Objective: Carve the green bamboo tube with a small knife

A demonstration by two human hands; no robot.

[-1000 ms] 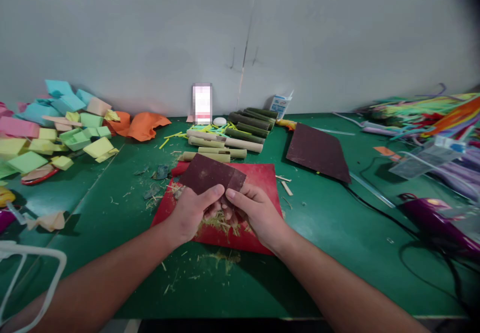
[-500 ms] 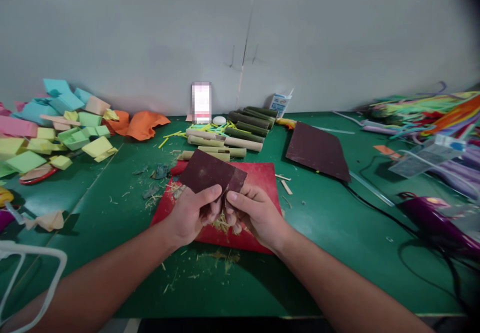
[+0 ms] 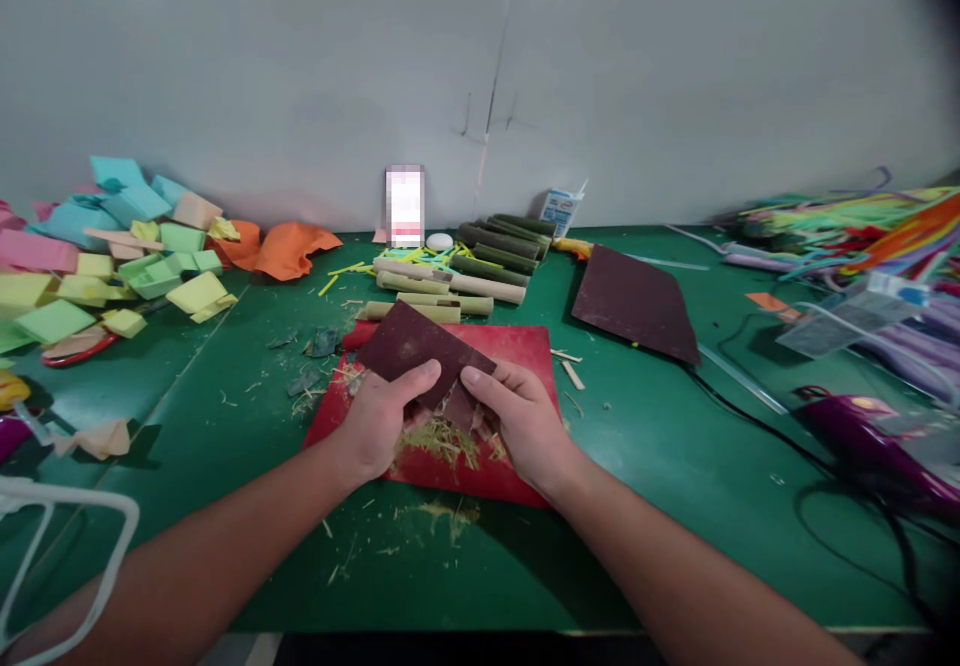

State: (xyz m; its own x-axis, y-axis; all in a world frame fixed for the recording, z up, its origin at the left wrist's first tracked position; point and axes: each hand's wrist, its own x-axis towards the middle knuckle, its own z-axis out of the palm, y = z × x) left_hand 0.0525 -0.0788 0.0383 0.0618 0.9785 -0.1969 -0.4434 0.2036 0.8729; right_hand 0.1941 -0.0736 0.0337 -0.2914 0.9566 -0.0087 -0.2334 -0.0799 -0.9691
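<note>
In the middle of the frame, a little below the centre, the left hand (image 3: 381,418) and the right hand (image 3: 519,424) are close together, and both are closed on one dark brown sandpaper piece (image 3: 415,344); each thumb lies on the upper face of the sheet and the other fingers are curled under it, so it cannot be told if something more is inside the fold; the sandpaper piece is lifted and tilted, and its far corner points to the upper left. Under the hands lies a red mat (image 3: 525,348) on the green worktop (image 3: 645,446); a small heap of pale shavings (image 3: 441,438) is on the mat just below the fingers, and more of them are scattered on the worktop near the lower edge of the mat. Behind the mat, toward the top centre, there are pale bamboo tubes (image 3: 450,291) side by side, and just behind these a row of dark green tubes (image 3: 504,242); to the right of the mat, well apart from the hands, a second sandpaper sheet (image 3: 637,303) lies flat. At the left of the frame is a pile of coloured paper pieces (image 3: 112,266); at the lower right is a purple tool (image 3: 862,436) with a black cable.
</note>
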